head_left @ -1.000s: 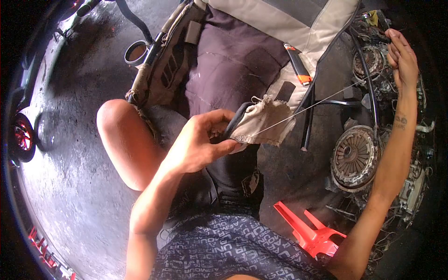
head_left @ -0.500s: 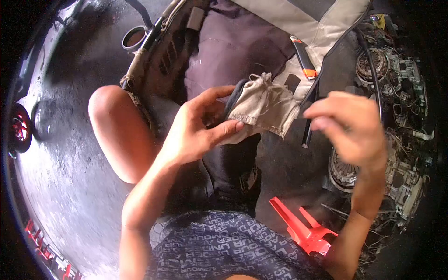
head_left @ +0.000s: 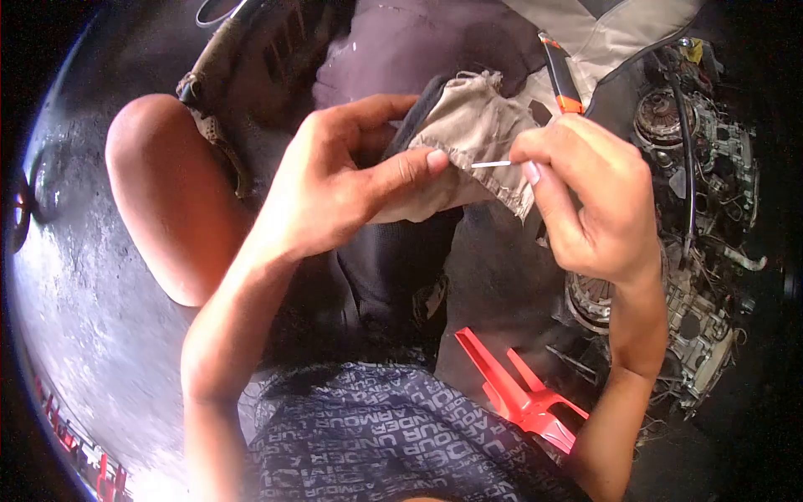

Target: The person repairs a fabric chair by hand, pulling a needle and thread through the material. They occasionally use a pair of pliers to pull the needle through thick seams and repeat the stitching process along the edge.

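My left hand (head_left: 335, 180) is closed on a frayed beige piece of fabric (head_left: 473, 125), thumb on the near edge, other fingers behind it and partly hidden. Dark piping (head_left: 418, 117) runs along the fabric's left side. Thumb and forefinger of my right hand (head_left: 598, 197) pinch a thin, pale needle (head_left: 492, 164). Its free end points left, over the fabric, close to my left thumb. Just beyond my right hand lies a black and orange utility knife (head_left: 559, 74), on beige upholstery material (head_left: 640, 29).
Dark purple cloth (head_left: 393, 50) is spread ahead. On the right lie greasy engine parts (head_left: 711, 167) and a black rod (head_left: 686, 176). A red plastic piece (head_left: 531, 402) sits by my right forearm. My bare knee (head_left: 159, 167) is at left, above the grey floor (head_left: 75, 276).
My right hand has moved left and up to the fabric; the needle now shows clearly in its pinch. My left hand still holds the fabric. The view has shifted slightly.
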### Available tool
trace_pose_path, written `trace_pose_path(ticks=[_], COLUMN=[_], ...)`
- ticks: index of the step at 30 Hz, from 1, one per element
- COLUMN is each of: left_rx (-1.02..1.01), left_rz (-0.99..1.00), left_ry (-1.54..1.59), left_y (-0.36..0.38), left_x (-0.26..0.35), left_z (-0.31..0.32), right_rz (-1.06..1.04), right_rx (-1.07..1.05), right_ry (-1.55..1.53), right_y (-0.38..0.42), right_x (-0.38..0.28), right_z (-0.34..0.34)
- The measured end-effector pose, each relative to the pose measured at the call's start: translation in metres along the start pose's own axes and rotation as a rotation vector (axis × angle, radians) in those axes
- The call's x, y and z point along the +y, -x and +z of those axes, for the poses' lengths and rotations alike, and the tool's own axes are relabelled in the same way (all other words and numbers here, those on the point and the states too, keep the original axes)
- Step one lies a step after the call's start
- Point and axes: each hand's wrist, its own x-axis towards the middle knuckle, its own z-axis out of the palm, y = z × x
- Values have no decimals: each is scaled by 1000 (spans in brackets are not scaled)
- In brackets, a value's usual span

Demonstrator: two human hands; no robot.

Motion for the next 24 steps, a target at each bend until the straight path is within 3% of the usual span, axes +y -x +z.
trace_pose_path(ticks=[24], left_rx=[81], left_rz=[75], left_ry=[-128], left_y=[-6], left_x=[-12], left_z=[-1], right_rz=[-76], right_rx=[-102], right_ry=[136], right_y=[-15], right_x=[2], right_z=[2])
